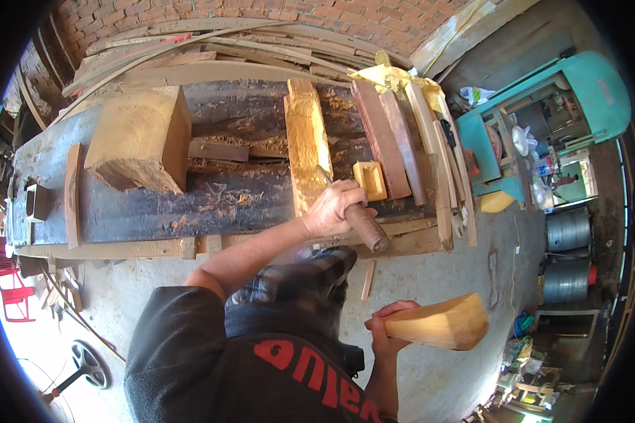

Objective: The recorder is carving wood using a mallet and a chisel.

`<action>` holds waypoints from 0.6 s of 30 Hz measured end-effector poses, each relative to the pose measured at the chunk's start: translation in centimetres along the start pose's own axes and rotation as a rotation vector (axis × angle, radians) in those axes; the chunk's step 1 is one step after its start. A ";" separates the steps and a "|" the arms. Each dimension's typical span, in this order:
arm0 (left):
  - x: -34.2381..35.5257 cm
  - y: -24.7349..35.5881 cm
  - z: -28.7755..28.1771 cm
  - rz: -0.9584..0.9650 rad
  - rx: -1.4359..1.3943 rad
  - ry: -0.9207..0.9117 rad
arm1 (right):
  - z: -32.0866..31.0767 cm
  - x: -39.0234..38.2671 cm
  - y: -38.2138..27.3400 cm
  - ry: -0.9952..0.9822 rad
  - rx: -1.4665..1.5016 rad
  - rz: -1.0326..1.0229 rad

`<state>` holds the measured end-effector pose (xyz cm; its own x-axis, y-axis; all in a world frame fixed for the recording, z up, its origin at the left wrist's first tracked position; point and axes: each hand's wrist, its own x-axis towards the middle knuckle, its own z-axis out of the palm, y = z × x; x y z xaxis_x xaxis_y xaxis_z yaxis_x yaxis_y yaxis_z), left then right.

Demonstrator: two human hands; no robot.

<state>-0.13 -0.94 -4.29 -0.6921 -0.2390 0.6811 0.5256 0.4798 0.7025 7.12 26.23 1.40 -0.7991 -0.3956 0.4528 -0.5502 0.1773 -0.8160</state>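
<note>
Item, 9 o'clock: curved wooden strip [73,196], lying across your dark workbench [226,208]. Item, 10 o'clock: large squared wood block [130,137], one end rough. Item, 12 o'clock: long timber [305,127], yellow on its worked face, laid crosswise on the bench before you. Item, centre: your left hand [334,209], fingers curled firmly around a wood-handled chisel [367,229], its blade end over the timber's near part. Item, 2 o'clock, close in: small hollowed yellow wood piece [370,180], just beside a reddish-brown board [379,137]. Item, between 4 and 5 o'clock: your right hand [389,323], closed around the narrow end of a pale wooden mallet [441,321], held well apart from the chisel.
</note>
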 end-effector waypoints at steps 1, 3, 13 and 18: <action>0.2 0.1 0.4 -0.004 -0.004 0.012 | -0.1 -1.1 2.3 -0.054 -0.048 0.162; 0.0 -0.3 0.8 0.000 -0.002 0.009 | 1.8 1.1 1.3 -0.155 -0.065 0.542; -0.4 -1.4 0.9 0.052 0.021 -0.010 | 2.2 1.4 1.8 -0.118 -0.144 0.220; -0.7 -2.1 0.6 0.036 0.090 -0.012 | 1.9 1.9 -0.8 0.088 0.236 0.336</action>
<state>-1.03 -1.27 -6.38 -0.6795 -0.2105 0.7028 0.5040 0.5621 0.6557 6.54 23.60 2.22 -0.9481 -0.2701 0.1677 -0.1925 0.0680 -0.9789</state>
